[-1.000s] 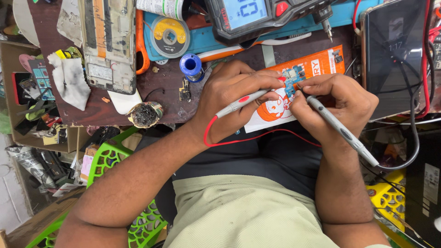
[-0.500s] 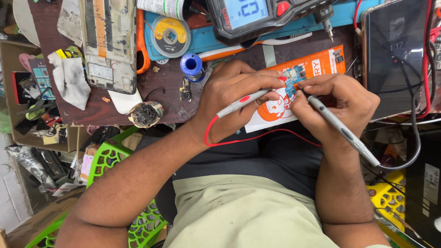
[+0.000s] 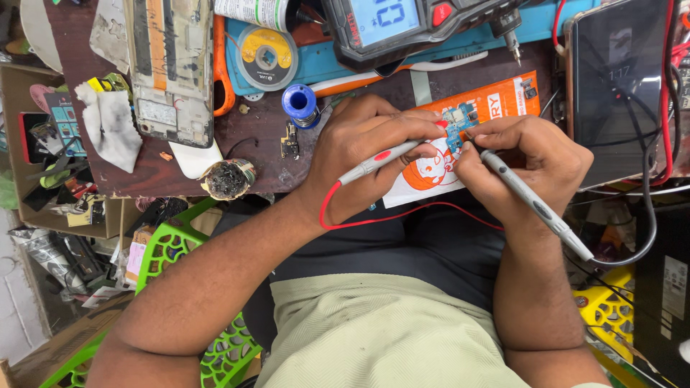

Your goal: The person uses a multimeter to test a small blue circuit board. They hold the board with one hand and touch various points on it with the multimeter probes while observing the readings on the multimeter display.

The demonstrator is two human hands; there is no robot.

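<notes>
Opened phone chassis [image 3: 169,68], flat and metallic, at ten o'clock on the dark bench; blue thread-like spool [image 3: 297,104] stands near it. Left hand [image 3: 359,154] pinches a slim grey probe with red band [image 3: 377,162], red lead looping below, tip at the small blue circuit board [image 3: 460,118], which lies on an orange-and-white card [image 3: 496,108] between both fingertips. Right hand [image 3: 528,162] at three o'clock grips a second grey probe [image 3: 535,205], its tip on the board.

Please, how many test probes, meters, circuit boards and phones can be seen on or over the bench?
Test probes: 2, red-marked probe in left hand, grey probe in right hand
Meter: 1
Small blue circuit board: 1
Phones: 2, opened phone, dark-screened phone
Total: 6
</notes>
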